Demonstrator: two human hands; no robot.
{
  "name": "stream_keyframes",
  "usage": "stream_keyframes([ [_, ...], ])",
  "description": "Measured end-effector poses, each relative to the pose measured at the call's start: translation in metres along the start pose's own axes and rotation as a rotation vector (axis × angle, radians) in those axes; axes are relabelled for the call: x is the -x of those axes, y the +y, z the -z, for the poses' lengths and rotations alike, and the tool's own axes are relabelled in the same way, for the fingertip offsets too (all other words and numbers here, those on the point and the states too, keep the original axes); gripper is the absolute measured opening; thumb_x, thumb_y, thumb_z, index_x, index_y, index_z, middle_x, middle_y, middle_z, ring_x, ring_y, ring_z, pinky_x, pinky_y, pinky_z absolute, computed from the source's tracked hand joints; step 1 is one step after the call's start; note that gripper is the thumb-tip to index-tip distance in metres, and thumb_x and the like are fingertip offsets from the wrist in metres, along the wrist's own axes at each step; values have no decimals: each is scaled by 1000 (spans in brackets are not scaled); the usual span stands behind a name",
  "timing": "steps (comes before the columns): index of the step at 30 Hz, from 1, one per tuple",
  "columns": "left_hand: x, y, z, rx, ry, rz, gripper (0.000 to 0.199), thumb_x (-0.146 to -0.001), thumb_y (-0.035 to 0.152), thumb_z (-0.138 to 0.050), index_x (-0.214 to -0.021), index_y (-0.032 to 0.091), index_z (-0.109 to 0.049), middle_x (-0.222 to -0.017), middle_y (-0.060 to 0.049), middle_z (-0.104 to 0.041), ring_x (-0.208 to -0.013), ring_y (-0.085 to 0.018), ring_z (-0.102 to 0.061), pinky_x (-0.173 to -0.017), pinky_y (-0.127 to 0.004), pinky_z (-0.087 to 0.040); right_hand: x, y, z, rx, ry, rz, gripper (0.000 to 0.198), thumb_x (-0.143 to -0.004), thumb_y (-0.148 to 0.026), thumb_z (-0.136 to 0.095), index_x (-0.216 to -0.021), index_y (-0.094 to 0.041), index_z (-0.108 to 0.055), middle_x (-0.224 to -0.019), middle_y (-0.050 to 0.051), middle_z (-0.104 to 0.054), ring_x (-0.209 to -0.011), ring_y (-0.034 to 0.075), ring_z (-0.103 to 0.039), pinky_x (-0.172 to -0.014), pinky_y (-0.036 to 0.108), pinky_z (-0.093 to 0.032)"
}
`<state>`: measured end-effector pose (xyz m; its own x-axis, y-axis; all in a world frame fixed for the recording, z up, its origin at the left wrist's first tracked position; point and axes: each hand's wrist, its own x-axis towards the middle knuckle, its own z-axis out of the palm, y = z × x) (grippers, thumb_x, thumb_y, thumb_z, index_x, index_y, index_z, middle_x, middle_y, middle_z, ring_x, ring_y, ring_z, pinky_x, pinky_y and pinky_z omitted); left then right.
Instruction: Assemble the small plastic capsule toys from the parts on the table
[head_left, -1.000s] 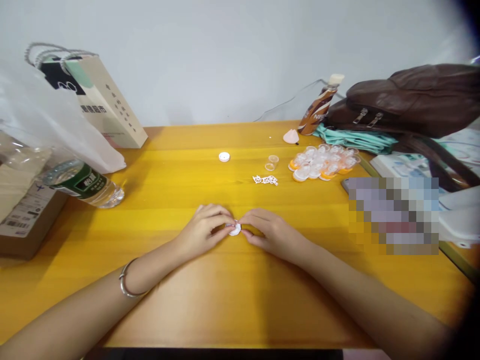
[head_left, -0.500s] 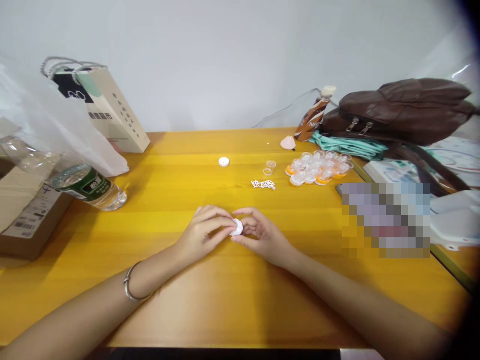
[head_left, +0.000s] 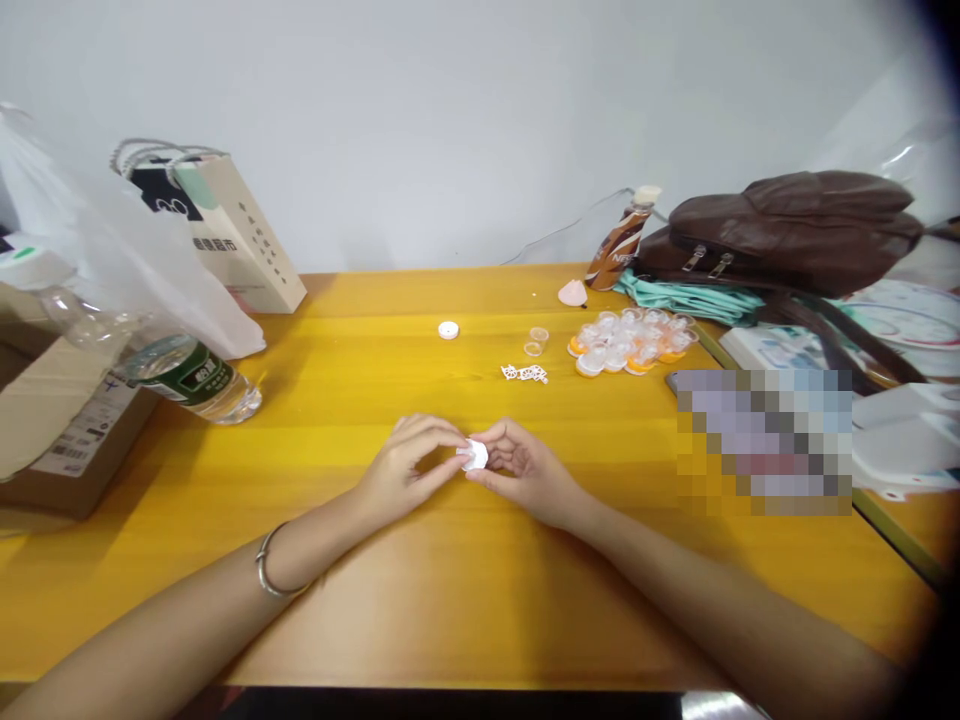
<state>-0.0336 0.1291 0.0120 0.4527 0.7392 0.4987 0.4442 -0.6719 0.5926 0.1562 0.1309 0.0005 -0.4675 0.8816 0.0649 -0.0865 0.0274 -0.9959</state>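
Above the middle of the table, a small white round piece [head_left: 475,457] is held between both hands. My left hand [head_left: 405,463] pinches its left side with thumb and fingertips. On the other side, my right hand [head_left: 534,476] has its thumb and index finger closed on the rim, with the other fingers curled behind. Fingertips cover part of the piece, so its exact kind is unclear. Beyond the hands lie some white openwork wheel-like parts [head_left: 525,373], a clear small cup [head_left: 537,341] and a white disc [head_left: 448,330].
Several clear-and-orange capped pieces [head_left: 634,342] cluster at right, near a pink cone [head_left: 572,292], a brown drink bottle [head_left: 621,240] and a brown leather bag [head_left: 780,235]. At left stand a cardboard box [head_left: 90,450], a leaning water bottle [head_left: 195,378] and a paper bag [head_left: 247,240].
My right thumb and index finger have closed onto the white piece, where they were partly apart from it. The piece has turned slightly. The camera view has shifted a little.
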Motion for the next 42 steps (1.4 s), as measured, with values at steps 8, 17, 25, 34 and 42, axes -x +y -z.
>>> stream_keyframes([
  [8, 1, -1, 0, 54, 4, 7, 16, -85, 17, -51, -97, 19, -61, -92, -8, -65, -86, -17, -59, -79, -35, -45, -1, 1, 1, 5, -1, -4, 26, -68, -28, -71, -85, -20, -53, -81, 0, -66, -73, 11, -63, -76, 30, -52],
  [17, -20, -24, 5, -127, 89, 151, 25, -85, 24, -48, -109, 20, -54, -103, -7, -61, -99, -19, -54, -88, -36, -43, 1, 1, 2, 30, 4, -66, 32, -66, -29, -73, -89, -19, -53, -87, 3, -67, -78, 13, -64, -81, 35, -51],
  [25, -108, -102, -2, -413, -39, 208, 50, -82, 18, -46, -131, 13, -36, -135, -17, -37, -127, -29, -33, -104, -47, -27, 0, 2, 4, -40, -15, -93, 38, -63, -29, -75, -93, -19, -55, -87, 2, -68, -78, 12, -65, -82, 34, -51],
  [34, -103, -91, 5, -396, -12, 242, 27, -86, 22, -44, -109, 15, -55, -108, -14, -58, -106, -28, -49, -95, -48, -35, -2, 1, 7, -83, 22, -131, 39, -60, -27, -77, -93, -19, -57, -84, 1, -69, -77, 12, -64, -82, 34, -50],
  [42, -34, -33, 24, 118, -75, 300, 31, -87, 33, -48, -115, 21, -54, -113, -8, -60, -103, -19, -56, -92, -37, -43, -3, -2, 5, -81, 29, -143, 36, -63, -22, -74, -95, -19, -58, -85, 1, -70, -76, 12, -64, -83, 34, -49],
])
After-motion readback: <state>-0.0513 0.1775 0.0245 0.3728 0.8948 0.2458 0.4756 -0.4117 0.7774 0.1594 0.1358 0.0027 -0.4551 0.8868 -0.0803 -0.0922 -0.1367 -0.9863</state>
